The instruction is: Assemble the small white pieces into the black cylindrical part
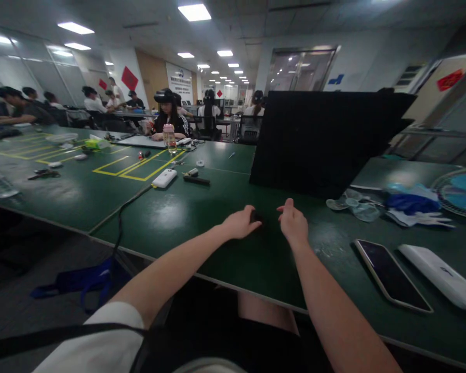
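Observation:
On the green table [225, 264], my left hand [241, 223] has its fingers wrapped round a small black object [256, 217], whose exact shape is too small and dark to tell. My right hand [293, 221] is a short way to the right of it, with its fingers curled and the thumb on top. Whether anything is inside those fingers is hidden. A large black panel [310, 140] stands upright just beyond my hands.
A phone [392, 274] and a white power bank [442, 274] lie at the right, below gloves [415, 207] and a small fan [357, 204]. Left of centre are another white device [164, 178] with a cable and a black bar [196, 180]. A person [169, 119] sits across the table.

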### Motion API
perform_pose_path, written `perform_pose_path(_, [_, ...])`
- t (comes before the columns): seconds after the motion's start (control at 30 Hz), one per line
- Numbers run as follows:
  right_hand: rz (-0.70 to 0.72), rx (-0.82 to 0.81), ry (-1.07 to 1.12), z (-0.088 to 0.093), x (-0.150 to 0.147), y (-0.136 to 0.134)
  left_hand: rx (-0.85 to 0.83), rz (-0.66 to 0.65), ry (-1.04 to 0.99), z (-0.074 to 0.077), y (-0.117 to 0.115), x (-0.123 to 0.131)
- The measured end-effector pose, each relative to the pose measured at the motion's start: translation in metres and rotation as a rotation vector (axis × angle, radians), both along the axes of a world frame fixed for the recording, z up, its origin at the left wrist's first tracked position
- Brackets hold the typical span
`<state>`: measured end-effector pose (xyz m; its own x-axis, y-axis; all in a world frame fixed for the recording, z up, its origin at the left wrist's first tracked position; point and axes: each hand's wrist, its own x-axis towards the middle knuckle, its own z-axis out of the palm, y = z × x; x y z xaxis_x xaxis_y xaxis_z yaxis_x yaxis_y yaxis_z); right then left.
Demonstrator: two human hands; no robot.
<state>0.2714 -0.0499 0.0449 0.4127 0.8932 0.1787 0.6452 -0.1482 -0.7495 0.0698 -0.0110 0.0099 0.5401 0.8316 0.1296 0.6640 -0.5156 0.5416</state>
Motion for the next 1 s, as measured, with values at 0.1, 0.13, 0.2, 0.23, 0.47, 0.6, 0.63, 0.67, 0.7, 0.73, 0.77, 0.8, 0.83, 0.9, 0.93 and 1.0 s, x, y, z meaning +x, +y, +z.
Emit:
perform_pose_path(0.1, [-0.025,0.053,0.002,-0.002,0.006,0.002,0.032,-0.141,0.005,0.002,-0.031,0.037])
perform_pose_path(0.13, [-0.022,0.058,0.004,-0.003,0.008,0.003,0.050,-0.161,-0.008,0.003,-0.038,0.044])
perform_pose_path(0.2, [-0.013,0.045,-0.011,-0.004,0.011,0.005,0.089,-0.159,-0.083,0.005,-0.044,0.047])
perform_pose_path(0.23, [-0.004,0.030,-0.033,-0.004,0.011,0.006,0.103,-0.137,-0.151,0.006,-0.044,0.044])
perform_pose_path(0.47, [0.269,-0.116,-0.221,-0.011,0.008,0.007,0.179,0.352,-0.444,0.008,-0.010,-0.033])
perform_pose_path(0.6, [0.512,-0.215,-0.334,-0.014,0.005,0.002,0.033,0.434,-0.299,0.002,0.001,-0.069])
perform_pose_path(0.63, [0.559,-0.234,-0.346,-0.014,0.003,0.001,0.008,0.419,-0.280,0.001,0.001,-0.072])
perform_pose_path(0.67, [0.595,-0.248,-0.348,-0.015,0.001,0.000,-0.001,0.396,-0.270,0.000,0.000,-0.073])
perform_pose_path(0.7, [0.616,-0.256,-0.346,-0.016,-0.001,0.000,0.001,0.368,-0.267,0.000,-0.001,-0.072])
perform_pose_path(0.73, [0.621,-0.262,-0.343,-0.016,-0.003,0.000,0.004,0.333,-0.265,-0.001,-0.003,-0.070])
perform_pose_path(0.77, [0.608,-0.261,-0.343,-0.017,-0.005,0.001,0.007,0.298,-0.260,-0.001,-0.004,-0.067])
perform_pose_path(0.8, [0.584,-0.255,-0.345,-0.018,-0.006,0.002,0.011,0.265,-0.250,0.000,-0.006,-0.065])
perform_pose_path(0.83, [0.562,-0.246,-0.352,-0.019,-0.007,0.003,0.019,0.239,-0.234,0.000,-0.008,-0.062])
perform_pose_path(0.9, [0.518,-0.213,-0.381,-0.020,-0.007,0.006,0.043,0.203,-0.194,0.000,-0.010,-0.060])
perform_pose_path(0.93, [0.504,-0.197,-0.404,-0.020,-0.006,0.008,0.053,0.189,-0.176,0.000,-0.011,-0.059])
perform_pose_path(1.0, [0.493,-0.157,-0.436,-0.018,-0.006,0.007,0.061,0.170,-0.147,0.001,-0.011,-0.060])
